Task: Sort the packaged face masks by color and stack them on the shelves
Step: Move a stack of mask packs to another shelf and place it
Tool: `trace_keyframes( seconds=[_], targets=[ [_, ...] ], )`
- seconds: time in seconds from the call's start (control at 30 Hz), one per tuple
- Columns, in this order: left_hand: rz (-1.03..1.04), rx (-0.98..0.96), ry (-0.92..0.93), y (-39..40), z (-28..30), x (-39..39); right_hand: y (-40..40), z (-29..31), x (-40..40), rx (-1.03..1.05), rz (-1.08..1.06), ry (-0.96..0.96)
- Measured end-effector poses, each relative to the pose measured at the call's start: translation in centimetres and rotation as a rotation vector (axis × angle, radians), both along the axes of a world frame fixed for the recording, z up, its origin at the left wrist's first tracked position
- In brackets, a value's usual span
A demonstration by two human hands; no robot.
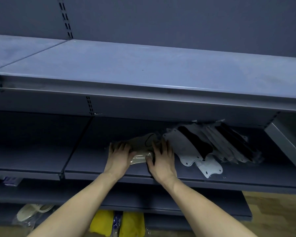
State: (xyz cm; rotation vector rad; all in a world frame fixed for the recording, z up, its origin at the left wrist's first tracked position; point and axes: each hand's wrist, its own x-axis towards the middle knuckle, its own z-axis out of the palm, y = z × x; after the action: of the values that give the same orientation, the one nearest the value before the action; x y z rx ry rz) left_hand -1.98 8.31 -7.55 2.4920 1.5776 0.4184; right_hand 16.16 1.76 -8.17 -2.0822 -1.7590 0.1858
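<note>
Head view: we see both hands laid on a beige mask stack (140,147) on the middle shelf (92,161). Our left hand (119,155) rests flat at the stack's 9 o'clock edge, fingers straight and spread. Our right hand (161,159) presses at its 3 o'clock edge, fingers extended, thumb against the clear wrapper. Neither hand curls around a pack. At 3 o'clock from the right hand lies an unsorted heap of white and black packaged masks (212,144), just beside it. The upper shelf (143,69) stands at 12 o'clock. Yellow packs (133,224) lie at 6 o'clock, below.
</note>
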Motion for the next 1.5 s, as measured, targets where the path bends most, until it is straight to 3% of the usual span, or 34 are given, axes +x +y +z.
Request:
trace_keyframes(
  seconds=[0.13, 0.27, 0.37, 0.53, 0.63, 0.77, 0.9, 1.03, 1.17, 1.3, 1.43, 1.5],
  targets=[
    [-0.016, 0.233, -0.088, 0.0, -1.3, -0.3, -0.1, 0.1, 0.1, 0.002, 0.016, 0.022],
    [-0.023, 0.360, 0.091, -0.4, -1.4, 0.0, -0.5, 0.2, 0.1, 0.059, -0.002, 0.054],
    [-0.011, 0.298, 0.174, -0.9, -0.7, 0.5, -0.7, 0.0, -0.1, 0.102, 0.005, 0.034],
    [-0.002, 0.067, 0.028, -2.0, -0.4, 3.0, -0.9, -0.3, -0.1, 0.187, 0.003, 0.024],
    [-0.046, -0.050, 0.116, -1.9, -0.9, 3.6, -0.8, 0.2, 0.2, 0.191, -0.001, 0.093],
    [-0.082, -0.070, 0.119, -1.0, 0.4, 3.0, -0.4, 0.7, 2.8, 0.194, -0.048, -0.024],
    [-0.132, -0.153, 0.185, 0.0, 1.3, 2.5, -0.7, 0.1, 8.0, 0.021, -0.321, -0.128],
    [-0.160, -0.065, 0.213, -0.4, 1.4, 3.6, -1.8, -0.9, 10.0, 0.059, -0.313, -0.105],
    [-0.204, 0.098, 0.033, -1.9, 1.7, 6.6, -2.3, -0.6, 9.5, 0.191, -0.307, -0.173],
    [-0.203, 0.099, -0.153, -3.0, 2.5, 10.2, -2.9, -0.4, 9.3, 0.309, -0.323, -0.248],
    [-0.069, 0.123, -0.417, -2.2, 4.1, 11.9, -3.1, -0.3, 9.2, 0.426, -0.275, -0.253],
    [-0.097, 0.176, -0.410, -1.1, 4.5, 12.1, -3.1, -0.3, 9.3, 0.451, -0.254, -0.233]
  ],
)
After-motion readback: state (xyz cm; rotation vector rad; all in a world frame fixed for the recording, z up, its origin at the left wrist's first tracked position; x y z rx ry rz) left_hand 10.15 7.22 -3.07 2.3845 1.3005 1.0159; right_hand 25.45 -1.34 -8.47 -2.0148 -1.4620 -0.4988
